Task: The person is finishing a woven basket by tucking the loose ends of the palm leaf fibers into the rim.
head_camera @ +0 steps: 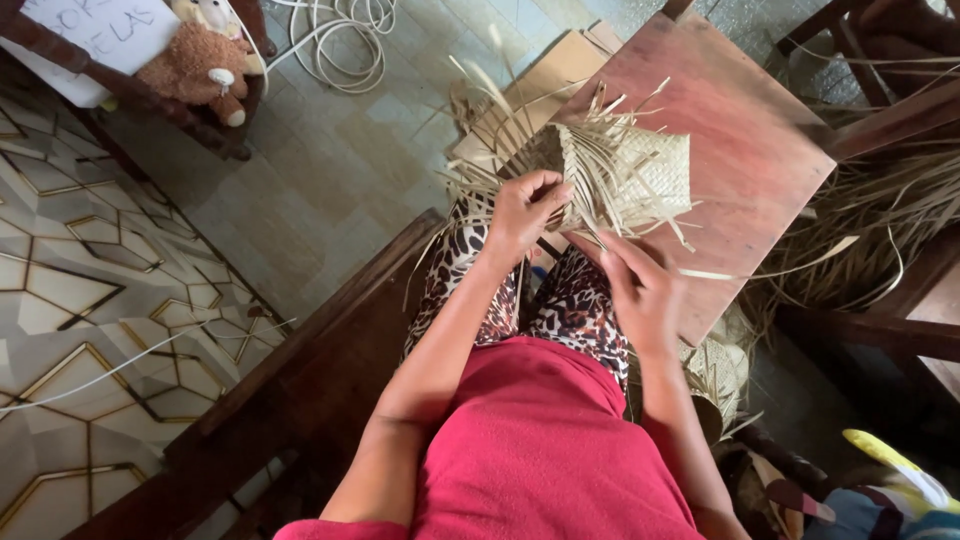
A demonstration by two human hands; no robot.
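Note:
A half-woven straw piece point(640, 175) with many loose strips sticking out rests at the near edge of a reddish wooden table point(740, 120). My left hand point(525, 208) is closed on the woven edge and strips at its left side. My right hand point(640, 290) sits just below the piece, fingers pinching a strip that runs up into the weave. Below them I see my patterned trousers point(575, 300) and red shirt point(540, 440).
Loose dried straw point(870, 230) piles at the right of the table. A flat cardboard piece point(540, 90) lies under the table's left corner. A coiled white cord point(345, 40) and a plush toy point(200, 65) on a chair lie at the upper left. A dark wooden bench edge point(300, 370) runs beside my left arm.

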